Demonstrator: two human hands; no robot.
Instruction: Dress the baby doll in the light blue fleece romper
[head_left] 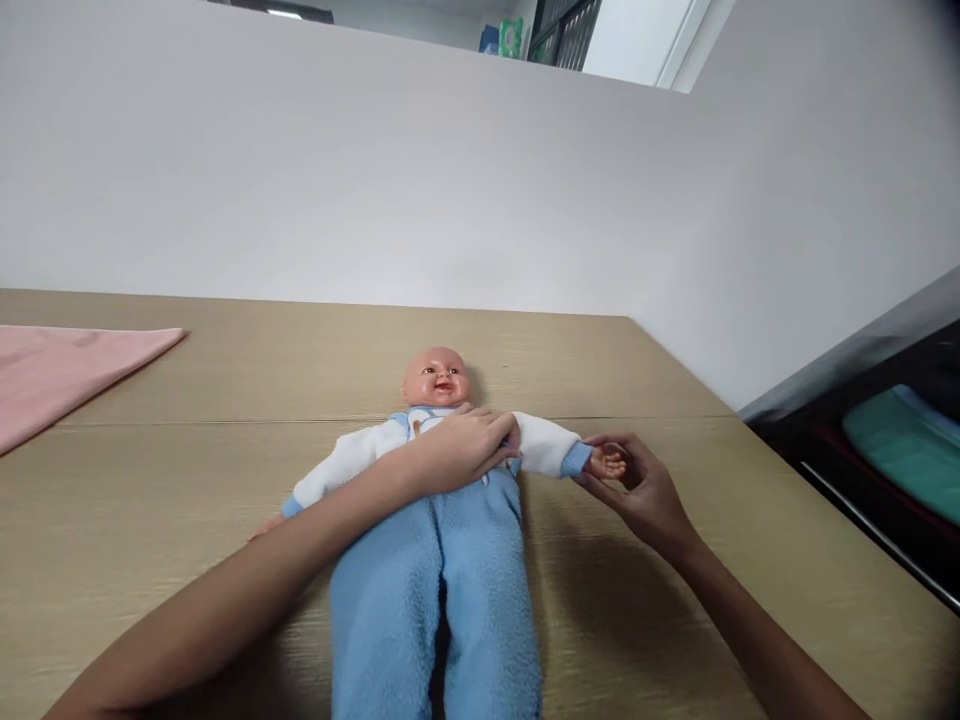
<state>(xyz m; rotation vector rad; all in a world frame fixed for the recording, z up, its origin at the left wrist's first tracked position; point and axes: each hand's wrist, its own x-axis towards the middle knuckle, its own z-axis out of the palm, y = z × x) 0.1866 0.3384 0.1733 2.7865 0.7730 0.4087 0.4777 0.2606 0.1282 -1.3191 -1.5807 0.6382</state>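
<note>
A baby doll lies on its back on the wooden table, head away from me. It wears a white top and blue fleece trousers. My left hand rests across the doll's chest, fingers curled over the shoulder of the white sleeve. My right hand holds the doll's small hand at the end of that sleeve, fingers closed around it. The doll's other arm lies stretched out to the left, partly behind my forearm.
A pink cloth lies flat at the table's left. A white wall rises right behind the table. To the right, past the table edge, a dark shelf holds a teal folded cloth.
</note>
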